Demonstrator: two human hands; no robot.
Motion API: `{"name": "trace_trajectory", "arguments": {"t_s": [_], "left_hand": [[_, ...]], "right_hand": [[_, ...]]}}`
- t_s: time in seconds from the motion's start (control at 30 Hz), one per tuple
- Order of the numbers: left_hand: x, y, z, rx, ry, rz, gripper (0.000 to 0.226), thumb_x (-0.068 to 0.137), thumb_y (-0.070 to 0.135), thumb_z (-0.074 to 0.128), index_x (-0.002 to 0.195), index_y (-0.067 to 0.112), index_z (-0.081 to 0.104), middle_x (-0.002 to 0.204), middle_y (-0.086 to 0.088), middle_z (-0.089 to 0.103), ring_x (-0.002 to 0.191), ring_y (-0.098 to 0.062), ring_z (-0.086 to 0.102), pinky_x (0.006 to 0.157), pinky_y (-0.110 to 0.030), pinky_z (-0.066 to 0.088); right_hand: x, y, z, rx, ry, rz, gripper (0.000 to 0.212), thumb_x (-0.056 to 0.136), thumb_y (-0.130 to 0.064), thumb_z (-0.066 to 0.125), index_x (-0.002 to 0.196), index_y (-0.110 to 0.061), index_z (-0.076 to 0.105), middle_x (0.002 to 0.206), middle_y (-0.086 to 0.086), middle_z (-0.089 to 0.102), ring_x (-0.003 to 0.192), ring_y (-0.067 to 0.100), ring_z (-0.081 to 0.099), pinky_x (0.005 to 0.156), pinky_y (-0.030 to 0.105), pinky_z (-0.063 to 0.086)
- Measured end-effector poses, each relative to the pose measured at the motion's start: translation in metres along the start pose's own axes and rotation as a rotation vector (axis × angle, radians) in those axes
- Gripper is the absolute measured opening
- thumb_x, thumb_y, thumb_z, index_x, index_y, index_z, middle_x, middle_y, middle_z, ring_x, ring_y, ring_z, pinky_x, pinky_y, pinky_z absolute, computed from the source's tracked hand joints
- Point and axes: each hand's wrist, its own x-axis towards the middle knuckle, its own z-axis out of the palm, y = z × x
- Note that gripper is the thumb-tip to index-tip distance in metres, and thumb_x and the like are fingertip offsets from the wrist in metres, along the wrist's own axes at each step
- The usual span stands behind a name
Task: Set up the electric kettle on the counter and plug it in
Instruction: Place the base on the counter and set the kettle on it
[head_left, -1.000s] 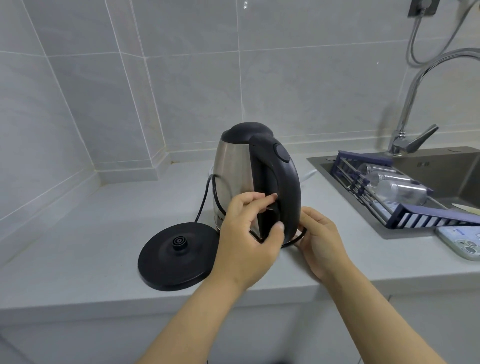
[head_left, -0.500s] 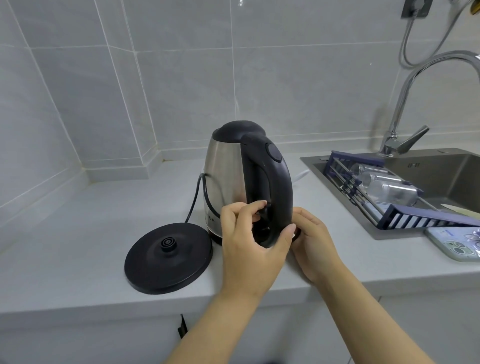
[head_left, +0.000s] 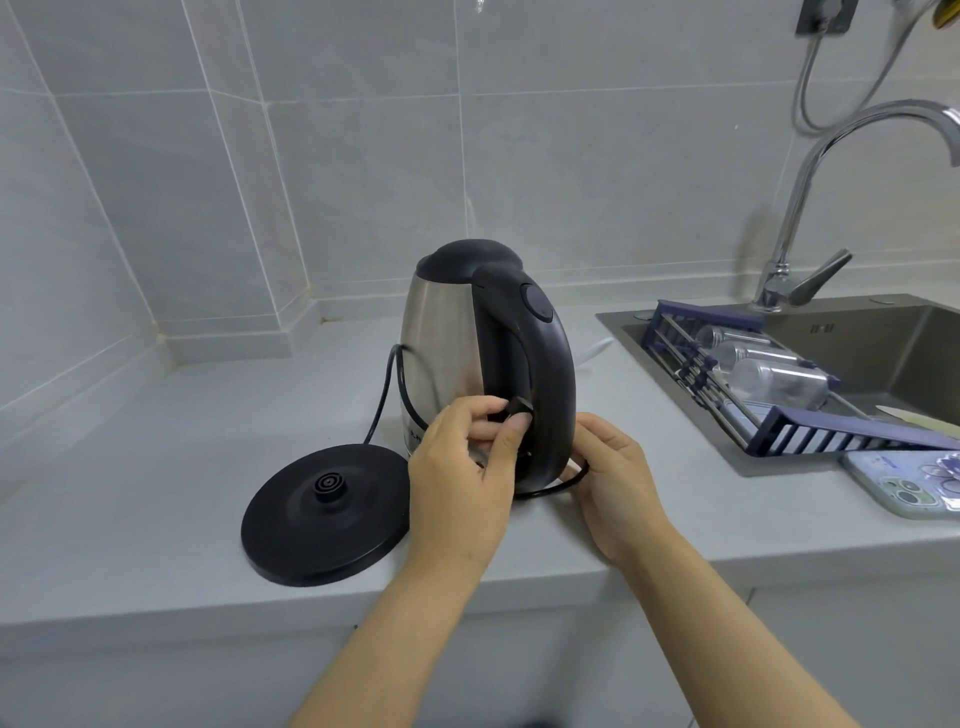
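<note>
A steel electric kettle (head_left: 447, 338) with a black lid and handle stands upright on the grey counter (head_left: 156, 467), off its base. The round black base (head_left: 324, 514) lies flat to its left. A black cord (head_left: 387, 395) runs from the base, loops around the kettle body and passes through the handle. My left hand (head_left: 462, 467) pinches the black plug (head_left: 519, 405) inside the handle opening. On the right of the handle's foot, my right hand (head_left: 613, 467) rests against the kettle with its fingers round the cord loop (head_left: 566, 480). A wall socket (head_left: 826, 15) sits at the top right.
A sink (head_left: 883, 332) lies to the right with a blue drying rack (head_left: 779, 415) holding clear bottles, and a tap (head_left: 810, 208) behind it. A phone (head_left: 904, 483) lies on the counter's right edge. Tiled walls close the back and left.
My left hand has drawn the plug through the handle opening toward the left. My right hand stays at the handle's foot, and more of the cord loop shows beside it. The view has shifted slightly.
</note>
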Motion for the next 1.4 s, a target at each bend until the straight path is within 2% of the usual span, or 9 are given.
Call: {"name": "trace_trajectory", "arguments": {"t_s": [0.1,0.23,0.4,0.53,0.7,0.9,1.13,1.23,1.4], "left_hand": [[0.005,0.004,0.001,-0.111,-0.009,-0.11,0.004,0.082,0.023,0.075,0.084,0.023,0.072,0.071,0.009,0.072,0.069,0.0,0.068,0.068,-0.015,0.051],[0.01,0.004,0.003,-0.158,-0.038,-0.11,0.007,0.083,0.016,0.074,0.089,0.017,0.077,0.08,0.001,0.071,0.067,-0.002,0.067,0.065,-0.012,0.05],[0.009,0.001,0.008,-0.135,-0.102,-0.06,0.02,0.091,0.012,0.063,0.103,0.023,0.073,0.084,0.004,0.059,0.067,-0.006,0.058,0.071,-0.023,0.053],[-0.005,0.002,0.014,-0.191,-0.075,-0.063,0.023,0.092,0.019,0.053,0.109,0.029,0.066,0.1,0.008,0.061,0.082,-0.015,0.064,0.075,-0.026,0.053],[-0.019,0.001,0.015,-0.188,-0.092,-0.029,0.029,0.081,0.026,0.064,0.109,0.03,0.057,0.105,0.007,0.062,0.086,-0.011,0.061,0.069,-0.022,0.051],[-0.019,-0.002,0.015,-0.133,-0.093,-0.043,0.034,0.076,0.026,0.081,0.099,0.033,0.057,0.095,0.011,0.064,0.094,-0.008,0.062,0.077,-0.022,0.052],[-0.027,-0.001,0.006,-0.06,-0.046,0.156,0.011,0.083,0.019,0.068,0.09,0.015,0.06,0.096,0.004,0.055,0.09,-0.012,0.057,0.076,-0.017,0.047],[-0.037,-0.001,-0.006,-0.054,-0.198,0.238,0.012,0.082,0.016,0.064,0.093,0.016,0.061,0.096,0.008,0.057,0.091,-0.01,0.057,0.077,-0.013,0.043],[-0.043,-0.012,-0.025,-0.014,-0.315,0.34,0.018,0.082,0.011,0.058,0.097,0.01,0.068,0.094,0.003,0.065,0.092,-0.015,0.059,0.079,-0.029,0.048]], "right_hand": [[-0.002,-0.002,0.0,-0.007,-0.016,-0.025,0.019,0.087,-0.011,0.064,0.104,-0.003,0.071,0.104,0.018,0.071,0.097,0.028,0.067,0.088,0.042,0.053],[0.0,-0.001,-0.001,0.007,0.046,-0.026,0.022,0.084,-0.013,0.069,0.102,-0.001,0.07,0.1,0.02,0.07,0.091,0.029,0.066,0.089,0.05,0.051],[0.004,0.003,-0.002,0.048,0.066,0.008,0.035,0.082,-0.023,0.072,0.103,0.005,0.064,0.097,0.024,0.066,0.09,0.034,0.064,0.092,0.058,0.048],[0.005,0.008,-0.005,0.045,0.117,-0.011,0.036,0.087,-0.031,0.067,0.1,0.002,0.061,0.103,0.026,0.067,0.102,0.039,0.064,0.094,0.055,0.05],[0.004,0.006,-0.01,0.202,0.273,-0.029,0.021,0.092,-0.033,0.06,0.086,-0.013,0.056,0.063,0.003,0.051,0.069,0.017,0.055,0.079,0.039,0.051],[-0.015,0.002,-0.014,0.252,0.246,-0.089,0.023,0.086,-0.028,0.064,0.081,-0.007,0.056,0.053,0.002,0.041,0.054,0.017,0.045,0.069,0.033,0.045],[-0.048,0.004,-0.012,-0.033,0.137,-0.313,0.026,0.069,-0.042,0.075,0.071,-0.018,0.064,0.074,0.007,0.056,0.074,0.019,0.052,0.074,0.031,0.043],[-0.062,0.002,0.0,-0.281,0.174,-0.46,0.021,0.072,-0.043,0.073,0.072,-0.023,0.069,0.076,0.002,0.054,0.075,0.022,0.051,0.07,0.03,0.043],[-0.077,-0.007,0.033,-0.473,0.084,-0.586,0.008,0.077,-0.033,0.069,0.072,-0.027,0.07,0.065,0.003,0.061,0.066,0.029,0.056,0.06,0.037,0.048]]}}
